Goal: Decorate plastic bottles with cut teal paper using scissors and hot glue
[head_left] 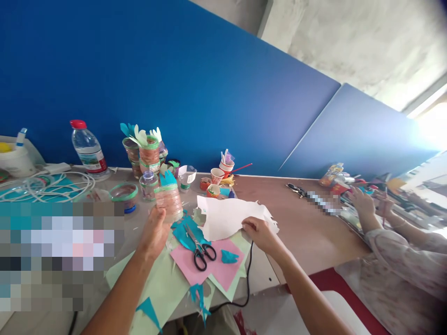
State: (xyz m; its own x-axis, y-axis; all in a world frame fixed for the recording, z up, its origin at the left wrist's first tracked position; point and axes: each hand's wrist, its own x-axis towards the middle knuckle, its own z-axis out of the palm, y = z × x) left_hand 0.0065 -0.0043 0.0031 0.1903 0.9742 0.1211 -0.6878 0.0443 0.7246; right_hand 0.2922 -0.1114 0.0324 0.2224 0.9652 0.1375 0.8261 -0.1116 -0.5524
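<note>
My left hand [155, 232] is closed round the lower part of a brown-wrapped plastic cup [168, 204] with a green rim and a blue paper cutout at its top. Over the table, my right hand [256, 230] pinches the lower edge of a torn sheet of white paper [223, 216]. Between my hands, black-handled scissors [200, 251] lie on pink paper [186, 265] and blue paper [181, 232]. A blue paper scrap [229, 256] rests right of the scissors, and pale green paper [160, 284] spreads underneath.
Along the blue partition [174, 83] stand a red-capped bottle [89, 151], a decorated brown cup [149, 156] and paper cups [217, 175]. A white cable [63, 186] lies coiled at left. At right, another person's hands [363, 204] work over the table.
</note>
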